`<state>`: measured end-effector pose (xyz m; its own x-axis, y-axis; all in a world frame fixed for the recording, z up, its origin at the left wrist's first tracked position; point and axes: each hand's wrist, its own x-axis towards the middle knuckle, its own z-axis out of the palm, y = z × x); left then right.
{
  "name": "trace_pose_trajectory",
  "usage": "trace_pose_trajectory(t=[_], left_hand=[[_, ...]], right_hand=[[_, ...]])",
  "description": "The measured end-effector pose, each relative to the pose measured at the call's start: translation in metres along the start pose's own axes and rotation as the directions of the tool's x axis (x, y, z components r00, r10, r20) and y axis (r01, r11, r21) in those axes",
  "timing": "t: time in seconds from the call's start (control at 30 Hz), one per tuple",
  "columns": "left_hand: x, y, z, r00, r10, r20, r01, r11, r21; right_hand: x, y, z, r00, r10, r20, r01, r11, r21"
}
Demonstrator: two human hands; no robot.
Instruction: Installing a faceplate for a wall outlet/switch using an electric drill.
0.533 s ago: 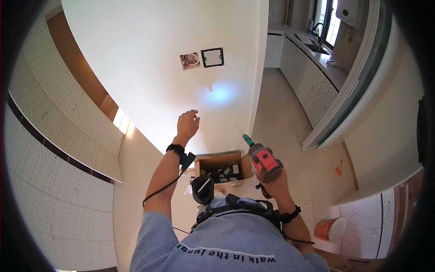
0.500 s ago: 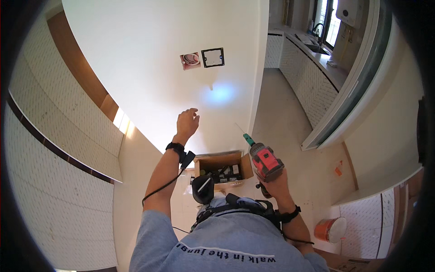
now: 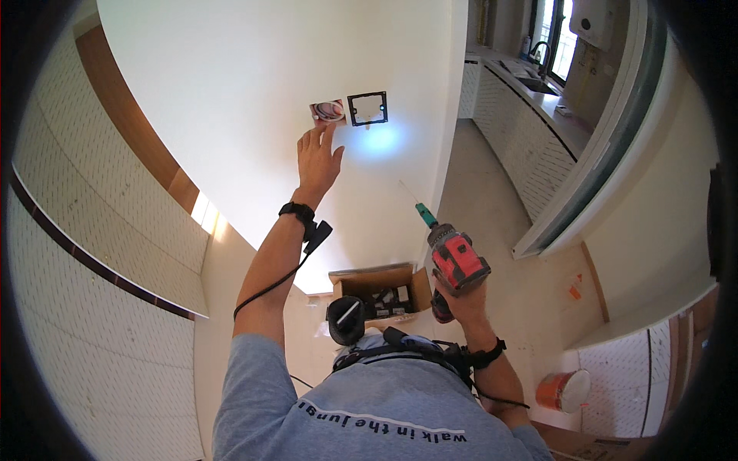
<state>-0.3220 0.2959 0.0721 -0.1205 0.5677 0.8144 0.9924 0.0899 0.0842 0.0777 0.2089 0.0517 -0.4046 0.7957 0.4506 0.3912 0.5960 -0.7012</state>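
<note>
My left hand reaches up at the white wall with its fingers outstretched and nothing in it. Its fingertips are at the lower edge of an open wall box with coiled wires inside; whether they touch it I cannot tell. Just right of that box is a black square frame on the wall. My right hand grips a red and black cordless drill by its handle. The drill carries a green attachment with a thin tip pointing up toward the wall. A bluish light spot falls below the frame.
An open cardboard box with small dark packages stands on the floor by the wall's foot. At lower right is an orange bucket. Wrapped panels line the left side. A kitchen counter with a sink lies beyond a doorway at upper right.
My left hand has moved up the wall to the wire box, and its fingers have straightened. The drill in my right hand has shifted slightly to the right. The light spot is closer under the black frame.
</note>
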Motion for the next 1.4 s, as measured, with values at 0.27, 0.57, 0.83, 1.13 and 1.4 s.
trace_pose_trajectory(t=[0.27,0.57,0.83,1.13,1.4], left_hand=[[0.027,0.015,-0.011,0.999,0.035,-0.012,-0.036,0.998,-0.050],[0.044,0.036,-0.028,0.993,0.104,-0.060,-0.101,0.994,0.048],[0.048,0.040,-0.019,0.995,0.095,-0.024,-0.092,0.990,0.106],[0.046,0.041,-0.021,0.988,0.132,-0.082,-0.121,0.985,0.126],[0.046,0.045,-0.026,0.980,0.163,-0.119,-0.146,0.979,0.139]], right_hand=[[0.031,-0.032,-0.012,0.990,-0.142,-0.018,0.142,0.990,-0.016],[0.052,-0.054,-0.003,1.000,-0.017,0.018,0.011,0.953,0.303],[0.085,-0.082,0.020,1.000,0.008,-0.008,-0.003,0.879,0.477],[0.107,-0.074,0.045,0.999,-0.013,-0.047,0.029,0.931,0.364],[0.106,-0.074,0.042,0.997,-0.062,-0.039,0.072,0.942,0.326]])
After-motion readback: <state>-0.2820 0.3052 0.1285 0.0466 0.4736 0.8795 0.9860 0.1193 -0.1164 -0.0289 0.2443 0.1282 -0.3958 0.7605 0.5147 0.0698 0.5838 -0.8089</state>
